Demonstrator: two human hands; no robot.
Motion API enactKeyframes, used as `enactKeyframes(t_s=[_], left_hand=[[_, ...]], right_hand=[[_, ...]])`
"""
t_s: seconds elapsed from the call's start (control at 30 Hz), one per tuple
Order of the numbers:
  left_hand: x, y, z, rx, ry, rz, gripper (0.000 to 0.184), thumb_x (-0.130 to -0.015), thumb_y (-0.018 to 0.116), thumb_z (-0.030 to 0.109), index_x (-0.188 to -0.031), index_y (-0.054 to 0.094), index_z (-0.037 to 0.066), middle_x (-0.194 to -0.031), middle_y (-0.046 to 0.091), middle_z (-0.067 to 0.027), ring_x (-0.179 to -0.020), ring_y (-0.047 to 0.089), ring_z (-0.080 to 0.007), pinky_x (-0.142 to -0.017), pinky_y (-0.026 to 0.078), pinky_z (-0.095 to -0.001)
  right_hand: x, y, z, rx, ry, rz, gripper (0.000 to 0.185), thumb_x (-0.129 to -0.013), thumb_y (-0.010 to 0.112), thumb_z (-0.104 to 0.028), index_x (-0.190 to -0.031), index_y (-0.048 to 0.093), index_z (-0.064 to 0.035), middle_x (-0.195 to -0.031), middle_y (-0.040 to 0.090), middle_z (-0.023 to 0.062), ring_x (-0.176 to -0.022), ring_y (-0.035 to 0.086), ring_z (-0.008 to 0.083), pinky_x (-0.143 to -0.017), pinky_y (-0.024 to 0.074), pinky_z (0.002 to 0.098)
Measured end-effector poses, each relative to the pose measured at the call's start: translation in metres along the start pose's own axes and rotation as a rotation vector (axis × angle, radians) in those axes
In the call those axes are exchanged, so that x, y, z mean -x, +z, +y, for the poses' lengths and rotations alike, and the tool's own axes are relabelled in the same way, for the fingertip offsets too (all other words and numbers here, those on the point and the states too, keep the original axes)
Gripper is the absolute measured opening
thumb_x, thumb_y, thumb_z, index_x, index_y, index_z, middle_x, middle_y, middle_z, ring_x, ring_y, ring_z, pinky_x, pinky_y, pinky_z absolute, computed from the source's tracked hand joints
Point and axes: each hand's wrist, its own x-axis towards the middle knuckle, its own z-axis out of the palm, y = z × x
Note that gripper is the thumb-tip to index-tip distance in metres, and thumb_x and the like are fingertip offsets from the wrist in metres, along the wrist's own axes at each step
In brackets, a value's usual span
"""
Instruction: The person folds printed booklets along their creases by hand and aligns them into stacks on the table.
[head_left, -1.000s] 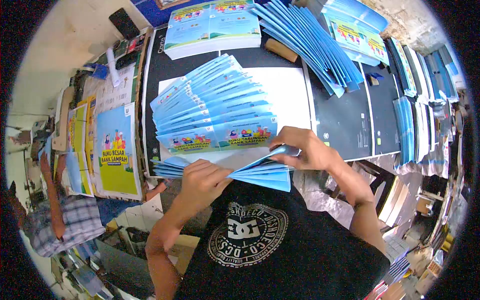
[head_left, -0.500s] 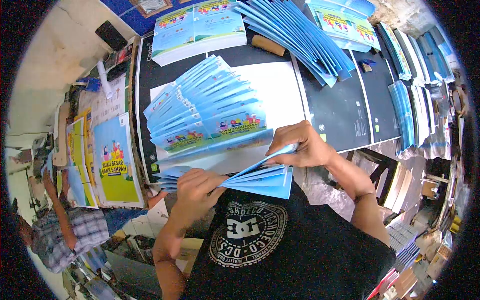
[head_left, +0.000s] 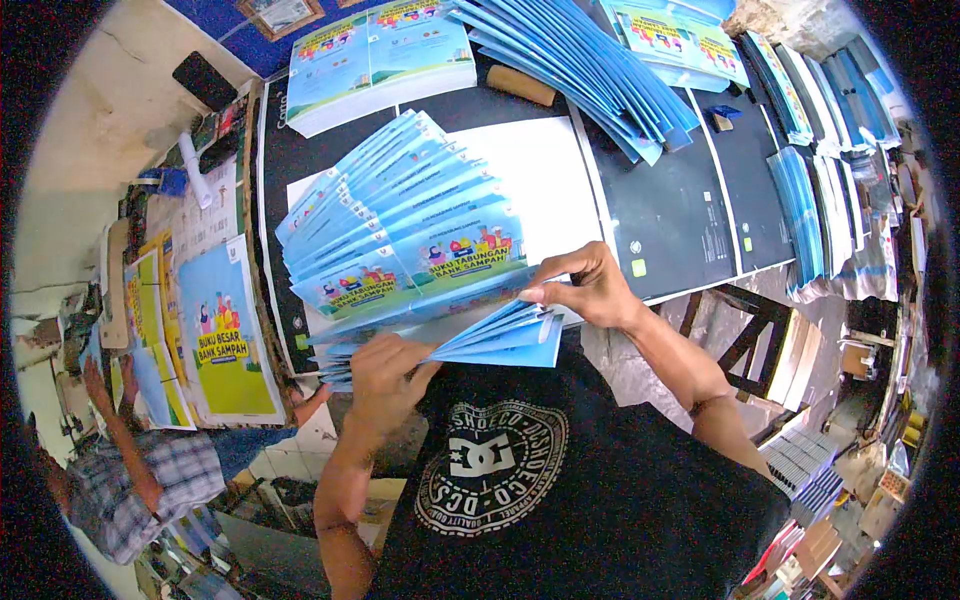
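Two bare hands and one bundle of folded blue sheets [head_left: 500, 345] form the central lot, clock read from that bundle, twelve pointing away from the wearer. At eight, a co-worker [head_left: 150, 485] in a checked shirt. At ten, one white paper roll [head_left: 195, 172], beside a blue item. At nine, one large print [head_left: 225, 335], blue and green, lettered "BUKU BESAR BANK SAMPAH". At eleven, far side, one thick stack of prints [head_left: 378, 65], white at its edges. Left hand [head_left: 385, 385]: fingers curled, closed on the bundle at its nine o'clock side. At eleven, nearer, one fan of printed sheets [head_left: 440, 225], overlapping, the foremost lettered "BUKU TABUNGAN BANK SAMPAH", lying partly on a white sheet [head_left: 550, 175]. The bundle itself: above the shirt front, near the table edge, leaves spread apart towards three. At twelve, one brown block [head_left: 520, 86]. Right hand [head_left: 590, 285]: thumb and fingers pinching the upper leaves at the two o'clock side. At one, one fan of folded blue pieces [head_left: 600, 85], across the black tabletop [head_left: 665, 210]. At one to two, one small blue-and-tan object [head_left: 720, 120]. At two, several upright-looking rows of folded sheets [head_left: 800, 210].
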Motion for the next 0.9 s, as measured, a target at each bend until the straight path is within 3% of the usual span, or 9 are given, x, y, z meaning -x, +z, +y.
enactKeyframes(t_s=[0.33, 0.43, 0.47, 0.57, 0.6, 0.7, 0.9], left_hand=[[-0.003, 0.001, -0.012, -0.01, 0.043, -0.008, 0.016, -0.071, 0.083, 0.007, -0.082, 0.072, 0.006, -0.073, 0.067, -0.0074, -0.065, 0.064, -0.0261, -0.063, 0.049, -0.0372], [0.0, 0.003, -0.017, -0.06, 0.115, -0.033, 0.018, -0.071, 0.082, 0.009, -0.085, 0.071, 0.006, -0.076, 0.068, -0.0071, -0.066, 0.064, -0.0264, -0.064, 0.05, -0.0379], [0.002, 0.005, -0.019, -0.091, 0.148, -0.051, 0.019, -0.071, 0.082, 0.009, -0.087, 0.071, 0.006, -0.077, 0.068, -0.007, -0.067, 0.064, -0.0264, -0.064, 0.05, -0.038], [0.006, 0.01, -0.021, -0.157, 0.198, -0.078, 0.023, -0.072, 0.081, 0.011, -0.091, 0.071, 0.006, -0.08, 0.068, -0.0066, -0.07, 0.065, -0.026, -0.066, 0.051, -0.038], [0.007, 0.011, -0.021, -0.176, 0.205, -0.082, 0.023, -0.072, 0.08, 0.012, -0.093, 0.07, 0.007, -0.08, 0.068, -0.0065, -0.072, 0.065, -0.0258, -0.067, 0.051, -0.038], [0.009, 0.017, -0.019, -0.218, 0.228, -0.078, 0.022, -0.073, 0.079, 0.013, -0.093, 0.07, 0.007, -0.08, 0.066, -0.0059, -0.074, 0.065, -0.0251, -0.069, 0.051, -0.0377], [0.016, 0.014, -0.015, -0.276, 0.199, -0.01, 0.022, -0.073, 0.078, 0.013, -0.092, 0.069, 0.007, -0.082, 0.067, -0.0054, -0.076, 0.065, -0.0245, -0.071, 0.051, -0.0376]], right_hand=[[0.002, -0.01, 0.017, -0.03, -0.028, 0.053, 0.041, -0.104, 0.059, -0.033, -0.096, 0.078, 0.0014, -0.076, 0.073, 0.0056, -0.07, 0.058, 0.008, -0.068, 0.0493, 0.0279], [-0.014, -0.033, 0.0, 0.197, -0.1, 0.054, 0.032, -0.1, 0.066, -0.027, -0.098, 0.078, 0.0015, -0.087, 0.077, 0.0102, -0.08, 0.067, 0.0129, -0.077, 0.0537, 0.0315], [-0.02, -0.034, -0.009, 0.337, -0.229, 0.048, 0.025, -0.094, 0.072, -0.023, -0.103, 0.077, -0.0005, -0.097, 0.077, 0.0139, -0.084, 0.071, 0.0209, -0.079, 0.0548, 0.0352], [-0.039, -0.019, -0.039, 0.608, -0.495, -0.091, 0.027, -0.088, 0.076, -0.022, -0.108, 0.076, -0.0026, -0.104, 0.075, 0.016, -0.09, 0.07, 0.0303, -0.084, 0.0544, 0.0392], [-0.049, -0.01, -0.037, 0.678, -0.521, -0.171, 0.032, -0.081, 0.082, -0.018, -0.106, 0.075, -0.0004, -0.105, 0.074, 0.0158, -0.096, 0.068, 0.0328, -0.086, 0.0538, 0.0416], [-0.07, 0.028, -0.035, 0.958, -0.524, -0.369, 0.028, -0.081, 0.079, -0.023, -0.098, 0.074, -0.0013, -0.099, 0.072, 0.0165, -0.097, 0.067, 0.0352, -0.086, 0.0534, 0.0451], [-0.097, 0.054, -0.012, 0.991, -0.571, -0.487, 0.017, -0.083, 0.075, -0.017, -0.088, 0.07, -0.0018, -0.085, 0.069, 0.0162, -0.09, 0.067, 0.0353, -0.079, 0.0543, 0.0462]])
